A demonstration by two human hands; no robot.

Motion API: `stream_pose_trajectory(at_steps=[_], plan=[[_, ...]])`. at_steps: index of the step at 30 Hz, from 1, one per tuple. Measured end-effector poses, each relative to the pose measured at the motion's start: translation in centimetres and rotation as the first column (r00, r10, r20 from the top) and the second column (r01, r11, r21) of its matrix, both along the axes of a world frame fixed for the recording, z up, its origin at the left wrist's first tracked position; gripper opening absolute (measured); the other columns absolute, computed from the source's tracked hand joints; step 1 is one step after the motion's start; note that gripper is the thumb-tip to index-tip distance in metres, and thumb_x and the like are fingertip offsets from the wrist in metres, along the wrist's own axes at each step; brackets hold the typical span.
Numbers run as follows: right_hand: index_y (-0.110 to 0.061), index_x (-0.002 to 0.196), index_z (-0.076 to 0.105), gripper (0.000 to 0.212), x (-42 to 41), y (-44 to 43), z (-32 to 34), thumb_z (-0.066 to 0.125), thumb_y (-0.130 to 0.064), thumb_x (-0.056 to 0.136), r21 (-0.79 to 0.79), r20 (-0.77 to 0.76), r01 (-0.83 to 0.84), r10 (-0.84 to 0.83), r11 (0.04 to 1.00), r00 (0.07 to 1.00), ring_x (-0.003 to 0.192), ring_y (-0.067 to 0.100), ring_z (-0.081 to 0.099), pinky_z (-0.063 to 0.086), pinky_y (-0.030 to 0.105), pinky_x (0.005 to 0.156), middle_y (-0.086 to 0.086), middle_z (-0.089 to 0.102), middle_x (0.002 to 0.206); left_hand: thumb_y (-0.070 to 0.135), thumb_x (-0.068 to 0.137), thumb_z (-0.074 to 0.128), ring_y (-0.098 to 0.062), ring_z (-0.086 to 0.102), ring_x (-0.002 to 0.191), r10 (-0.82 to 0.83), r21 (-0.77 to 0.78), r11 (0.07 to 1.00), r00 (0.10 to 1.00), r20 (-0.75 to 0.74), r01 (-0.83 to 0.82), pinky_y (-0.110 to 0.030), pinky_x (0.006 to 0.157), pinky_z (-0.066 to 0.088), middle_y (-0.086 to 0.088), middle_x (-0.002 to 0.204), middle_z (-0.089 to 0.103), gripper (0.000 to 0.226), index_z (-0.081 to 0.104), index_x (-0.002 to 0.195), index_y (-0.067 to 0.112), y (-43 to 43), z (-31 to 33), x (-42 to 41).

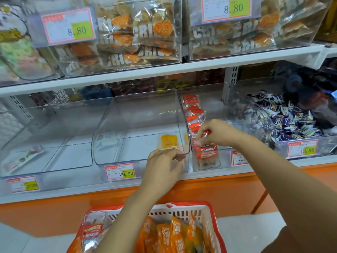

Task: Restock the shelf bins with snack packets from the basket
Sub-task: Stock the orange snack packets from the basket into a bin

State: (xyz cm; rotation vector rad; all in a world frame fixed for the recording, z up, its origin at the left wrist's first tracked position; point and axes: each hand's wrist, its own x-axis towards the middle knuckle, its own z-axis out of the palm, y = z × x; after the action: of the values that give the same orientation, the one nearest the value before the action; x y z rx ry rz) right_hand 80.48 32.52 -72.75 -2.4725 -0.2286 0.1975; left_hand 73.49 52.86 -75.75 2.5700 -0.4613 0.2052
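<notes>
Reaching into the narrow bin (217, 110), the right hand (211, 133) is pinching the red top of a packet (206, 149). This packet is standing upright at the front of a row (193, 114) of like packets, just behind the clear front wall. The left hand (164, 161) is hovering at the front right corner of the middle bin (138, 114), its fingers curling at the rim; whether it is gripping the rim I cannot tell. A yellow packet (168, 141) is lying flat on that bin's floor, near the left hand. Below, the basket (182, 213) is sitting under the left forearm, holding orange packets (164, 232) on edge and red packets (91, 232) at its left. A price tag (120, 171) is hanging on the middle bin's front.
</notes>
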Motion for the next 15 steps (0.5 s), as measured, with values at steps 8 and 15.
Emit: stream_pose_trajectory(at_steps=[8, 15], plan=[[-0.009, 0.058, 0.050, 0.046, 0.6, 1.4, -0.8, 0.062, -0.041, 0.089, -0.029, 0.017, 0.159, -0.159, 0.987, 0.987, 0.053, 0.012, 0.047, 0.035, 0.024, 0.051, -0.001, 0.050, 0.055, 0.025, 0.095, 0.052, -0.005, 0.045, 0.115, -0.022, -0.121, 0.992, 1.000, -0.021, 0.019, -0.019, 0.097, 0.036, 0.014, 0.122, 0.059, 0.028, 0.060, 0.121, 0.030, 0.2, -0.1, -0.1], [-0.002, 0.096, 0.060, 0.029, -1.6, 4.7, 0.5, 0.052, -0.029, 0.094, -0.205, 0.449, 0.387, -0.265, 0.899, 0.853, 0.097, 0.037, 0.054, 0.044, 0.038, 0.078, 0.019, 0.057, 0.102, 0.019, 0.093, 0.055, 0.018, 0.043, 0.109, 0.081, -0.393, 0.919, 0.980, 0.180, -0.004, 0.001, 0.089, 0.030, 0.028, 0.113, 0.051, 0.027, 0.057, 0.116, 0.032, 5.0, -1.5, -4.5]])
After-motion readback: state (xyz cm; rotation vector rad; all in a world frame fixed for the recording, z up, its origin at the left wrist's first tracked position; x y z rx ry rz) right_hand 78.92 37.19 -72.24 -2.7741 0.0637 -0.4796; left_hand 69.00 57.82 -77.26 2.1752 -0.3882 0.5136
